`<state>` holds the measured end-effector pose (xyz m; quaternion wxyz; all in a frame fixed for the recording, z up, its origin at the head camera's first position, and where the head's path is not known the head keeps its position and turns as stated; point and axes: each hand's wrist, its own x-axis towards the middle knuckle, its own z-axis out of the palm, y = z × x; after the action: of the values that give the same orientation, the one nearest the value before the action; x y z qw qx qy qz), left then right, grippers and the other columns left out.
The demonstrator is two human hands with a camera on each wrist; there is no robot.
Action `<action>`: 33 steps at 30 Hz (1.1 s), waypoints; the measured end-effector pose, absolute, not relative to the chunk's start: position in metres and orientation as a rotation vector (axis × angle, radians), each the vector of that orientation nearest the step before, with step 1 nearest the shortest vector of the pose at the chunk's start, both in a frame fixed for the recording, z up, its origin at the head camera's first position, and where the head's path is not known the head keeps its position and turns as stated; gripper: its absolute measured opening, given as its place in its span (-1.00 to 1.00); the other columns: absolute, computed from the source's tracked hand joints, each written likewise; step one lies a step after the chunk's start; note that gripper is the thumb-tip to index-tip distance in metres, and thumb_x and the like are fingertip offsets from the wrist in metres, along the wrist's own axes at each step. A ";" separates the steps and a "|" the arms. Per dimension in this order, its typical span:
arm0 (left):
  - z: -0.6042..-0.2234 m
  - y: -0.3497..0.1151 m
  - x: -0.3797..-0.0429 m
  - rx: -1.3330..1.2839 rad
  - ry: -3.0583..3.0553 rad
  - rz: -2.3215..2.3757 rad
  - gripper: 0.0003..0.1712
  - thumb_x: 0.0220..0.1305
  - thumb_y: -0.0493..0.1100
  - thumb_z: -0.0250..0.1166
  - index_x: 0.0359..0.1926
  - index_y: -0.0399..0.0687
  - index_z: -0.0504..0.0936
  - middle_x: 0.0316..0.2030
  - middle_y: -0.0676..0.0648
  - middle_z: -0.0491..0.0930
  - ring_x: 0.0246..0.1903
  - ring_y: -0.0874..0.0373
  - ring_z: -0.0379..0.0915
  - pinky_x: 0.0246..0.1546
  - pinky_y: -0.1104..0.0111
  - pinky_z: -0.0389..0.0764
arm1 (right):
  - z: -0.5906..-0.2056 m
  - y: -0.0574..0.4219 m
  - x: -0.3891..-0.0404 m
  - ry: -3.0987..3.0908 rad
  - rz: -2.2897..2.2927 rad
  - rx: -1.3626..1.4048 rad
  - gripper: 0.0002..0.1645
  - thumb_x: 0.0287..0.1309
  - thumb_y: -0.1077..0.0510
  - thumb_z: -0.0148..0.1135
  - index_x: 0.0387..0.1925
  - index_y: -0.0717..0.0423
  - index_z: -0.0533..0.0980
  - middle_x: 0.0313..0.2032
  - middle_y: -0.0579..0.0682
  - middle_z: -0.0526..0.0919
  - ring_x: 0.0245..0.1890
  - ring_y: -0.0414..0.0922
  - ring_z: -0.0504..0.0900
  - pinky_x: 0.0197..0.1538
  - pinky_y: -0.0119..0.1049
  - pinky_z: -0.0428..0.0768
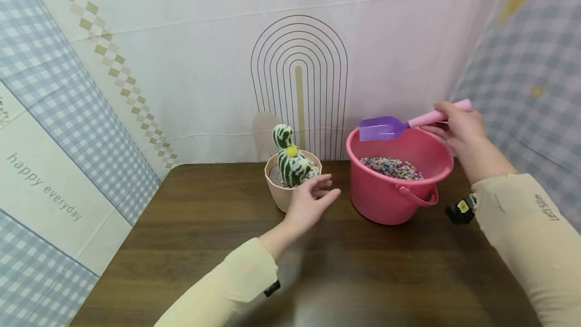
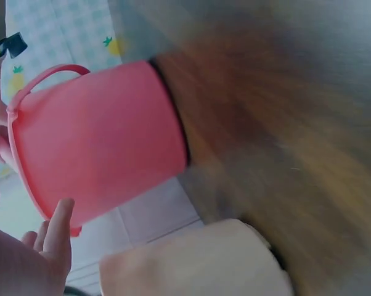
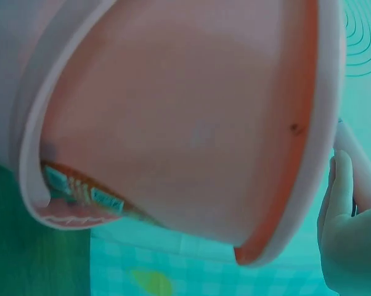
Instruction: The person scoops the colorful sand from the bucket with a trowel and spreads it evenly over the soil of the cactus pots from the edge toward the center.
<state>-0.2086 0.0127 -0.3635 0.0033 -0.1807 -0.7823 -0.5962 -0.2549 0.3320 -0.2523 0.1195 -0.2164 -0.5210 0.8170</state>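
In the head view my right hand (image 1: 463, 127) grips the pink handle of a toy shovel (image 1: 386, 127) above the rim of a pink bucket (image 1: 381, 198). The shovel's purple scoop is see-through. Small multicoloured pebbles (image 1: 392, 167) lie inside the bucket, whose handle hangs down in front. To the left, a green cactus (image 1: 290, 163) with a yellow flower sits in a pale pot (image 1: 282, 193), with some pebbles beside it. My left hand (image 1: 308, 203) is in front of the pot's right side, fingers loosely bent and holding nothing; whether it touches the pot I cannot tell.
Both containers stand on a brown wooden table (image 1: 204, 226), near its back edge. Behind it hangs a pale patterned cloth (image 1: 195, 64). Checked cloth (image 1: 526, 95) hangs at the right, close to my right arm.
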 end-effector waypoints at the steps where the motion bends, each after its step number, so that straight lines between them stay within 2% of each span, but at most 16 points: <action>1: -0.361 0.018 -0.210 -0.565 -2.468 -1.874 -0.49 0.39 -0.18 0.39 0.28 -0.31 0.60 0.13 -0.32 0.70 0.09 -0.20 0.69 0.10 0.16 0.75 | -0.254 0.334 -0.254 -1.564 2.350 -0.654 -0.69 0.35 0.16 0.34 -0.06 0.07 0.36 -0.52 -0.15 0.66 -0.60 -0.22 0.76 -0.40 -0.37 0.78; 4: -0.357 0.035 -0.216 -0.527 -2.480 -1.909 -0.42 0.39 -0.14 0.40 0.35 -0.25 0.55 0.18 -0.28 0.68 0.11 -0.16 0.69 0.07 0.18 0.76 | -0.258 0.338 -0.252 -1.710 2.217 -0.672 -0.62 0.33 0.08 0.37 -0.03 0.04 0.34 -0.51 -0.19 0.58 -0.59 -0.30 0.72 -0.39 -0.46 0.75; 7: -0.356 0.052 -0.222 -0.466 -2.463 -1.964 -0.37 0.39 -0.10 0.41 0.39 -0.22 0.52 0.22 -0.25 0.66 0.11 -0.10 0.70 0.04 0.26 0.77 | -0.262 0.338 -0.251 -1.886 2.075 -0.575 -0.85 0.36 0.11 0.32 -0.27 0.04 0.50 -0.58 -0.28 0.67 -0.61 -0.33 0.73 -0.40 -0.50 0.73; 9: -0.356 0.063 -0.225 -0.444 -2.444 -1.983 -0.35 0.39 -0.09 0.41 0.41 -0.21 0.50 0.25 -0.25 0.64 0.09 -0.07 0.71 0.02 0.32 0.77 | -0.264 0.337 -0.251 -2.044 1.919 -0.474 -0.73 0.38 0.15 0.27 -0.51 -0.06 0.56 -0.70 -0.27 0.68 -0.63 -0.36 0.72 -0.41 -0.53 0.71; 11: -0.355 0.074 -0.228 -0.415 -2.430 -1.995 -0.33 0.39 -0.08 0.41 0.43 -0.19 0.48 0.27 -0.24 0.62 0.10 -0.04 0.70 0.02 0.36 0.76 | -0.266 0.337 -0.251 -2.239 1.665 -0.369 -0.61 0.38 0.16 0.25 -0.62 -0.08 0.59 -0.79 -0.29 0.64 -0.65 -0.45 0.67 -0.41 -0.61 0.66; 13: -0.353 0.083 -0.230 -0.373 -2.416 -1.991 -0.32 0.38 -0.07 0.41 0.44 -0.17 0.47 0.27 -0.22 0.62 0.09 -0.01 0.70 0.02 0.38 0.75 | -0.269 0.336 -0.251 -2.420 1.333 -0.293 -0.68 0.37 0.12 0.26 -0.54 0.06 0.66 -0.80 -0.35 0.61 -0.64 -0.49 0.58 -0.43 -0.64 0.56; 14: -0.352 0.087 -0.232 -0.351 -2.405 -1.991 -0.32 0.37 -0.08 0.41 0.44 -0.16 0.47 0.26 -0.21 0.62 0.09 0.01 0.69 0.02 0.38 0.75 | -0.270 0.336 -0.252 -2.477 1.188 -0.268 -0.72 0.35 0.12 0.27 -0.47 0.17 0.67 -0.76 -0.29 0.64 -0.58 -0.39 0.61 -0.34 -0.56 0.58; 17: -0.348 0.098 -0.235 -0.275 -2.371 -2.000 -0.34 0.38 -0.10 0.41 0.43 -0.15 0.49 0.21 -0.18 0.65 0.07 0.04 0.67 0.02 0.38 0.75 | -0.274 0.336 -0.252 -2.617 0.854 -0.210 -0.56 0.32 0.08 0.29 -0.17 0.50 0.62 -0.58 0.09 0.72 -0.39 0.02 0.66 -0.19 -0.22 0.57; 19: -0.347 0.102 -0.239 -0.240 -2.332 -2.020 -0.37 0.38 -0.12 0.41 0.40 -0.15 0.51 0.19 -0.18 0.67 0.06 0.04 0.67 0.02 0.37 0.75 | -0.274 0.336 -0.251 -2.667 0.784 -0.160 -0.56 0.30 0.11 0.28 -0.14 0.52 0.61 -0.35 0.39 0.72 -0.22 0.29 0.63 -0.12 0.01 0.55; 20: -0.347 0.104 -0.241 -0.226 -2.306 -2.038 -0.39 0.38 -0.13 0.41 0.39 -0.15 0.53 0.18 -0.18 0.67 0.06 0.03 0.67 0.03 0.37 0.75 | -0.273 0.336 -0.251 -2.687 0.759 -0.135 -0.56 0.29 0.12 0.29 -0.14 0.53 0.61 -0.27 0.48 0.68 -0.15 0.38 0.60 -0.10 0.09 0.52; 26: -0.346 0.109 -0.248 -0.164 -2.223 -2.126 -0.45 0.35 -0.21 0.44 0.33 -0.17 0.59 0.12 -0.20 0.72 0.00 0.03 0.70 -0.05 0.37 0.78 | -0.274 0.336 -0.248 -2.779 0.687 -0.061 -0.58 0.22 0.06 0.33 -0.28 0.45 0.60 -0.30 0.44 0.67 -0.27 0.27 0.62 -0.31 -0.20 0.50; 30: -0.344 0.108 -0.249 -0.124 -2.200 -2.197 -0.45 0.34 -0.26 0.43 0.33 -0.16 0.60 0.13 -0.20 0.71 -0.06 0.08 0.69 -0.16 0.35 0.80 | -0.278 0.337 -0.242 -2.826 0.804 -0.117 -0.50 0.26 0.05 0.32 -0.13 0.52 0.57 -0.27 0.40 0.67 -0.32 0.15 0.65 -0.40 -0.36 0.52; 33: -0.344 0.107 -0.248 -0.116 -2.165 -2.233 -0.45 0.34 -0.28 0.42 0.33 -0.17 0.59 0.13 -0.23 0.69 -0.09 0.09 0.69 -0.18 0.34 0.80 | -0.281 0.337 -0.239 -2.822 0.903 -0.157 -0.43 0.29 0.05 0.32 -0.03 0.56 0.52 -0.30 0.33 0.67 -0.41 -0.04 0.65 -0.42 -0.43 0.57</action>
<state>-0.2478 0.1069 -0.3439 0.0149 -0.0372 -0.6956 -0.7173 -0.2386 0.3367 -0.2811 0.0874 -0.0527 -0.9475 0.3031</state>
